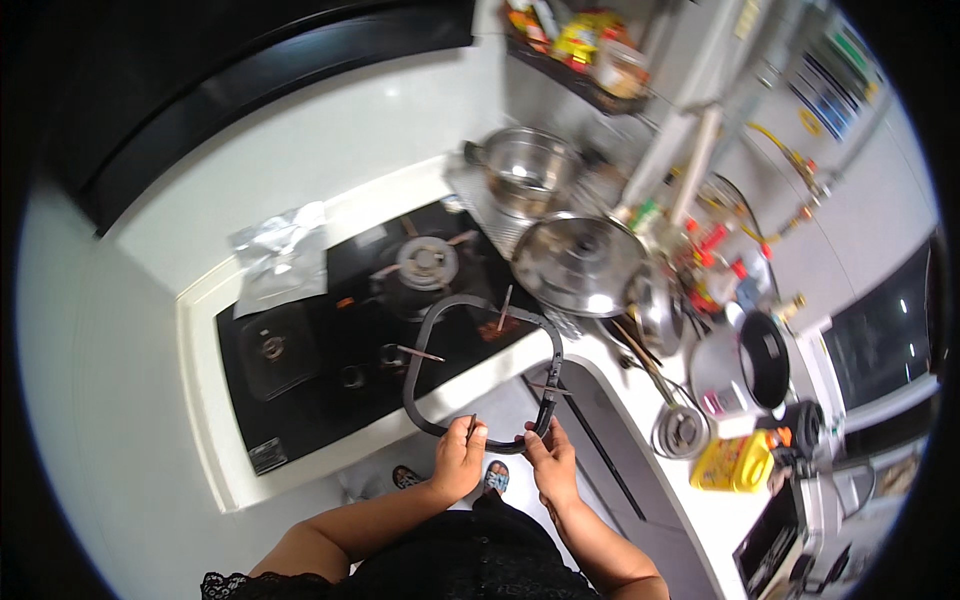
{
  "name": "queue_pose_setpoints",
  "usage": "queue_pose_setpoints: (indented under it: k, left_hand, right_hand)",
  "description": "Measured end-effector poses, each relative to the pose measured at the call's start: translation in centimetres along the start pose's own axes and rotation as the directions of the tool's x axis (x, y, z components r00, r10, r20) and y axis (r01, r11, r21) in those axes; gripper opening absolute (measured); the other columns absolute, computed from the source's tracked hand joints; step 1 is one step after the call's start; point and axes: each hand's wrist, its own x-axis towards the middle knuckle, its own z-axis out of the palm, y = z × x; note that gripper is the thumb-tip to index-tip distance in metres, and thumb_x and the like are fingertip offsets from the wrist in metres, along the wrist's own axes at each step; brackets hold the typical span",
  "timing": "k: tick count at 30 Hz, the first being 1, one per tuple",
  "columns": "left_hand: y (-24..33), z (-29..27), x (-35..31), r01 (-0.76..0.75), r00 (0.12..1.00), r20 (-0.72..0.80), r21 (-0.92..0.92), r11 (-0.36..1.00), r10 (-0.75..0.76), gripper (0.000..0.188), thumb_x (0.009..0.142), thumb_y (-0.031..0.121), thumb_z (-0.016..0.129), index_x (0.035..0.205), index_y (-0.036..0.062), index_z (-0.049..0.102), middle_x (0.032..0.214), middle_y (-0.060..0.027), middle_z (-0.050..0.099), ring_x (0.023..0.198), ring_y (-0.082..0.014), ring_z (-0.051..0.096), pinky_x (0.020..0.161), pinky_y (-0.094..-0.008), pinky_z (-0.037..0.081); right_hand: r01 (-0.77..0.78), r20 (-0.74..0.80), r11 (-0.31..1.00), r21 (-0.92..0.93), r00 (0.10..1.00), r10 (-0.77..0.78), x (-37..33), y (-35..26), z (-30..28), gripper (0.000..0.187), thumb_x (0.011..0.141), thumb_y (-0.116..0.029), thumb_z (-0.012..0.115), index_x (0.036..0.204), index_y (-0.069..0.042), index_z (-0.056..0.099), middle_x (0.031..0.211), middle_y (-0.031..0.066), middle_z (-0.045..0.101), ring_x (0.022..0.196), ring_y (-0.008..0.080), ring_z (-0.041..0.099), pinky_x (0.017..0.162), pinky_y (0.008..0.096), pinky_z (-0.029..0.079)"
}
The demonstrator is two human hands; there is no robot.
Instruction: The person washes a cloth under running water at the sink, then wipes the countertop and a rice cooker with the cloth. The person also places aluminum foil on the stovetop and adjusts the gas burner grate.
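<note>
Both my hands hold a black stove grate (pixel 413 375), a rounded-square frame with short prongs, up in front of the counter's edge. My left hand (pixel 459 462) pinches its near left corner, by one prong. At the near right corner, my right hand (pixel 552 462) grips the frame between thumb and fingers. Behind it lies the black glass gas hob (pixel 310 400). Its far burner (pixel 427 263) shows a round metal head with prongs around it, while the left burner (pixel 272 347) sits in a square recess without a grate.
Crumpled foil (pixel 283 260) lies on the hob's back left. A steamer pot (pixel 527 170), a large lidded pan (pixel 582 262), bottles (pixel 712 270), a white pot (pixel 715 370) and a yellow jug (pixel 735 462) crowd the right counter. A shelf (pixel 575 85) with packets hangs above.
</note>
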Motion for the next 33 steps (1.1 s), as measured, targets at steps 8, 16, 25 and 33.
queue_pose_setpoints:
  k: [8, 16, 25, 33]
  left_hand:
    - [-1.1, 10.4, -2.5, 0.023, 0.971, 0.233, 0.1, 0.995, -0.046, 0.018, 0.095, 0.016, 0.052, 0.101, -0.0013, 0.054, 0.082, -0.0135, 0.063, 0.07, -0.0244, 0.061, 0.065, -0.0352, 0.048]
    - [-2.7, 14.7, -3.5, -0.069, 0.953, 0.302, 0.141, 0.988, 0.023, 0.014, 0.097, 0.015, 0.049, 0.095, 0.0017, 0.053, 0.069, -0.0015, 0.051, 0.061, -0.0109, 0.046, 0.056, -0.0281, 0.04]
    - [-3.3, 16.3, -4.2, 0.011, 0.966, 0.257, 0.105, 0.994, -0.038, 0.014, 0.096, 0.015, 0.052, 0.093, 0.0013, 0.054, 0.061, -0.002, 0.048, 0.053, -0.0109, 0.044, 0.051, -0.0289, 0.039]
    - [-2.6, 15.6, -4.1, -0.046, 0.955, 0.297, 0.137, 0.99, 0.003, 0.014, 0.097, 0.016, 0.048, 0.095, 0.0024, 0.052, 0.065, -0.0007, 0.05, 0.055, -0.0075, 0.044, 0.052, -0.0256, 0.038]
  right_hand:
    - [0.032, -0.205, 0.999, 0.014, 0.978, -0.028, -1.8, 2.7, -12.5, 0.046, 0.089, -0.02, 0.067, 0.124, 0.005, 0.053, 0.089, 0.0035, 0.06, 0.089, 0.0118, 0.058, 0.081, 0.0255, 0.048]
    - [0.121, -0.798, 0.945, -0.304, 0.509, -0.322, 4.5, 5.4, -30.3, 0.028, 0.083, -0.017, 0.068, 0.106, -0.001, 0.062, 0.091, 0.0067, 0.061, 0.079, 0.0135, 0.055, 0.071, 0.0273, 0.046]
    - [-0.221, -0.795, 0.779, -0.587, 0.343, -0.501, 6.9, 6.4, -35.5, 0.046, 0.078, -0.021, 0.072, 0.116, 0.002, 0.058, 0.11, 0.0246, 0.056, 0.106, 0.0395, 0.051, 0.093, 0.0448, 0.041]
    - [-0.545, -0.826, 0.661, -0.515, 0.522, -0.213, 7.6, 3.4, -38.4, 0.051, 0.079, -0.041, 0.07, 0.103, 0.004, 0.066, 0.098, 0.0258, 0.066, 0.097, 0.0388, 0.063, 0.084, 0.0418, 0.049]
